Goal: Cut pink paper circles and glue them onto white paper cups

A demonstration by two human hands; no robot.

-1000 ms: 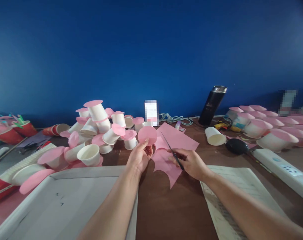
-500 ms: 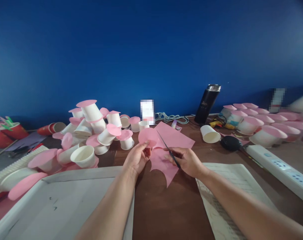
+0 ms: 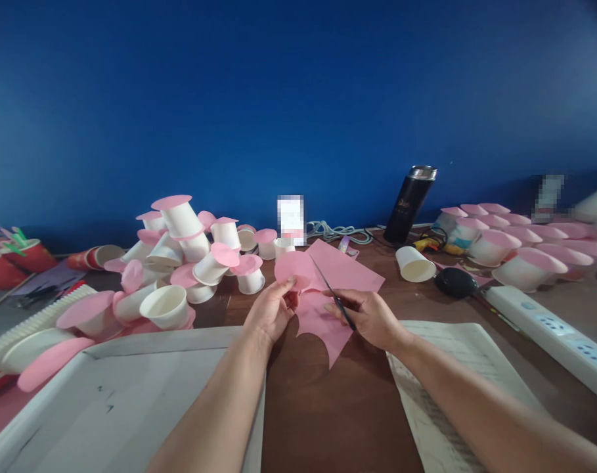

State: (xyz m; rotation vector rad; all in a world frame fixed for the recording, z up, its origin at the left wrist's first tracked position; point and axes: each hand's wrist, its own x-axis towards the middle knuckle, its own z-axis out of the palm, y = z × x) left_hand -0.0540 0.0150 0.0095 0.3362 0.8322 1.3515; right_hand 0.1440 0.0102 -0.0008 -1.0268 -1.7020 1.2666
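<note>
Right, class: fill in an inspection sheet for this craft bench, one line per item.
Surface: brown table, white sheets at both near corners.
Job's things: pink disc, scissors, cut pink paper.
Clutter: pile of white cups with pink lids; black flask; loose cup.
Grippers: left hand pinches the disc; right hand holds the scissors.
Cables: grey cord by the wall; power strip.
Surroundings: blue wall.

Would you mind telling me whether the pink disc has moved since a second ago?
Yes. The pink disc in the left hand dropped lower against the pink sheet.
</note>
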